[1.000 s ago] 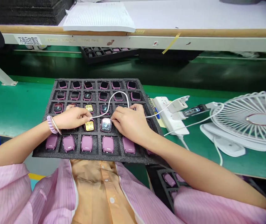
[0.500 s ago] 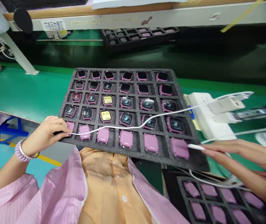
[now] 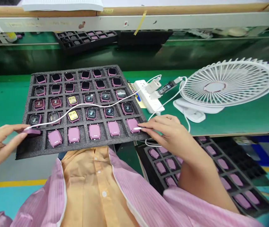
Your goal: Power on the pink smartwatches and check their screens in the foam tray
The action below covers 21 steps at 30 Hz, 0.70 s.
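Note:
A grey foam tray (image 3: 65, 147) holds rows of purple smartwatch bodies. Most lie screen up, some lit; the front row shows purple backs. At the tray's front left corner, my left hand (image 3: 1, 143) pinches the end of a white charging cable (image 3: 94, 104) against a tilted purple watch (image 3: 33, 131). That cable runs across the tray to the power strip. My right hand (image 3: 168, 130) is closed on the white plug of a second charging cable (image 3: 137, 128), touching the back of the front row's rightmost watch (image 3: 131, 123).
Right of the tray stands a white power strip (image 3: 148, 97) with adapters and a small black meter (image 3: 168, 87). A white fan (image 3: 226, 85) is on the green bench beyond. More watch trays (image 3: 219, 143) sit lower right. A shelf beam (image 3: 101, 21) crosses above.
The view has swung right, bringing the fan into sight. My right hand has brought its plug onto the rightmost watch's back. The front left watch is now tilted up at my left fingers.

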Each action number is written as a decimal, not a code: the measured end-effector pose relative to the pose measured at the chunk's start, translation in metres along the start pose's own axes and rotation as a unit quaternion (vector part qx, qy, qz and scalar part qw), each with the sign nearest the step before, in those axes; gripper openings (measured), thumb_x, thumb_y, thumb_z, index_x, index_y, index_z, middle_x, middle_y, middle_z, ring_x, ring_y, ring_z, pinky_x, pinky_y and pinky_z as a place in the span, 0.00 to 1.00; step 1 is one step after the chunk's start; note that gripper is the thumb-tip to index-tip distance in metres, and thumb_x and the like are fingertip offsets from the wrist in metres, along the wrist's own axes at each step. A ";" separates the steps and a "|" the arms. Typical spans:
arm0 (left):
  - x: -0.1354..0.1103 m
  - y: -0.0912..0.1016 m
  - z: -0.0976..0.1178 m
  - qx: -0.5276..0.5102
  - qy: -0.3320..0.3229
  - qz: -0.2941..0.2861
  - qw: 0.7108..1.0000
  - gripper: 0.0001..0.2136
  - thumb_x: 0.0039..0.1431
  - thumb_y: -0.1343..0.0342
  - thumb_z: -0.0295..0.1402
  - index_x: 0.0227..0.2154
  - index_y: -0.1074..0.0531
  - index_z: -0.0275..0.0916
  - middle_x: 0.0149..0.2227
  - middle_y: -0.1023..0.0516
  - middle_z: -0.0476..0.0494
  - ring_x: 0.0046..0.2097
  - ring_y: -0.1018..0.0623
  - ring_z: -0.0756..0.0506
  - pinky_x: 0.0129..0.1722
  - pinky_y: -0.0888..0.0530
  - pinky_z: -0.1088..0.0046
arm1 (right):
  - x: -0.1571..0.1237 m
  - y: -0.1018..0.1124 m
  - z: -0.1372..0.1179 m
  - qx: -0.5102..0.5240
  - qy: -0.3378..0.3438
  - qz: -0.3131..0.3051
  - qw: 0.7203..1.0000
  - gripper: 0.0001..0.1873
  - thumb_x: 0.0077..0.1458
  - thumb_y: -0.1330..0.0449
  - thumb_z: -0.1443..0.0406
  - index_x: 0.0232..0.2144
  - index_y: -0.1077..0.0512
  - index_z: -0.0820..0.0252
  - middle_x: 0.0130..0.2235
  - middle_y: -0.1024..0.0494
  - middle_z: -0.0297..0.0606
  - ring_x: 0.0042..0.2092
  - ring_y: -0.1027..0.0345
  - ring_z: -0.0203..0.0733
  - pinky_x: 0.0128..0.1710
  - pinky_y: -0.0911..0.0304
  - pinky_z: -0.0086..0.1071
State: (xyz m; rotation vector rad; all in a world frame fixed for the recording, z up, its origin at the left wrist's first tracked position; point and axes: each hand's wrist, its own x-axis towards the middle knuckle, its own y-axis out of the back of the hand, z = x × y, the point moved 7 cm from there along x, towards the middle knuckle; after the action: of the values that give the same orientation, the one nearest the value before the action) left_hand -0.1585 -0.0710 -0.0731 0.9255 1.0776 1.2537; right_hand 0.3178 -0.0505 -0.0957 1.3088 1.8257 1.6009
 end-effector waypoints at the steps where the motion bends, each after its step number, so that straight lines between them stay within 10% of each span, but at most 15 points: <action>1: 0.000 -0.001 -0.005 -0.021 0.023 -0.011 0.999 0.23 0.65 0.52 0.56 0.52 0.25 0.49 0.56 0.20 0.51 0.48 0.19 0.38 0.45 0.23 0.66 | 0.000 0.002 -0.002 0.004 0.005 0.004 1.000 0.16 0.75 0.52 0.62 0.44 0.23 0.53 0.35 0.22 0.38 0.36 0.27 0.48 0.49 0.41 0.46; 9: 0.008 -0.022 -0.007 -0.122 -0.041 -0.095 0.987 0.25 0.67 0.54 0.59 0.51 0.20 0.52 0.57 0.19 0.53 0.61 0.23 0.40 0.65 0.30 0.65 | 0.007 0.002 0.019 -0.008 -0.045 -0.021 0.999 0.14 0.69 0.49 0.65 0.40 0.23 0.55 0.36 0.22 0.40 0.40 0.27 0.49 0.48 0.43 0.45; 21: 0.017 -0.027 -0.025 -0.116 -0.003 -0.091 0.989 0.31 0.59 0.53 0.68 0.46 0.19 0.52 0.54 0.17 0.52 0.59 0.22 0.36 0.64 0.28 0.61 | 0.018 -0.011 0.023 -0.058 -0.032 -0.022 0.998 0.15 0.67 0.49 0.69 0.41 0.21 0.55 0.38 0.25 0.39 0.41 0.29 0.47 0.57 0.49 0.51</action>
State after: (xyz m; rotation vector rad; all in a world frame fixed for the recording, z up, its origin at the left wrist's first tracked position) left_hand -0.1752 -0.0580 -0.1077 0.6392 0.9660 1.1937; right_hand 0.3224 -0.0221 -0.1073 1.2445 1.6856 1.5990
